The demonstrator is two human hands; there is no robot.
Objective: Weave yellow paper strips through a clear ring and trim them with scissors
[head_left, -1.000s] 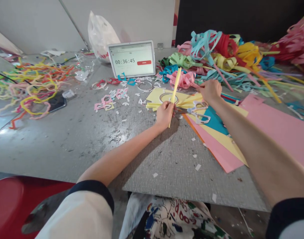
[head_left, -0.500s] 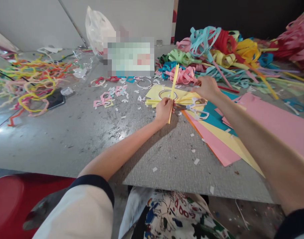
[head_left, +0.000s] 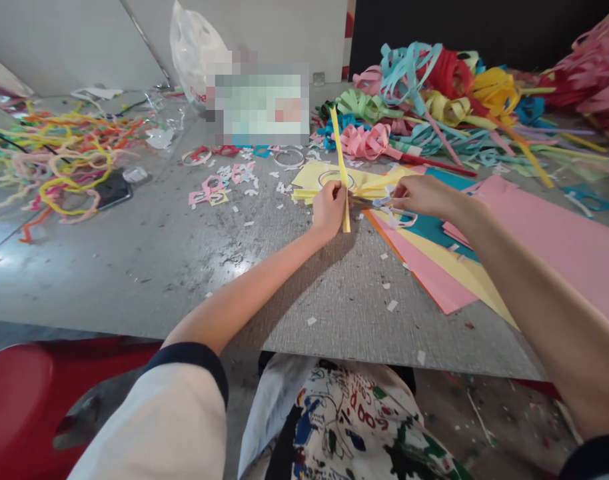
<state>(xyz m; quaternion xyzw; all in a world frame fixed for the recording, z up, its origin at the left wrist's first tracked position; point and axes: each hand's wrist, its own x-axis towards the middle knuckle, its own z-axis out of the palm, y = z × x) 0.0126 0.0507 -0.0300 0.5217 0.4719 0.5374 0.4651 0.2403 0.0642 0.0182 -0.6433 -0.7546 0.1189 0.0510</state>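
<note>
My left hand is closed on a long yellow paper strip, which stands up above the fist and pokes out below it. To its right, my right hand reaches to the white-handled scissors, its fingers bent at or just above them; whether it grips them cannot be made out. Behind the hands lie more yellow strips and a yellow sheet, with a round tape ring on it.
Colored paper sheets lie on the right, below a heap of curled strips. Fuzzy pipe cleaners and a dark phone are at left. White scraps dot the table. A red stool stands at lower left.
My right hand has come down from beside the pink curled strips to the scissors. The yellow strip in my left hand now leans left at its top instead of right. The view has shifted slightly.
</note>
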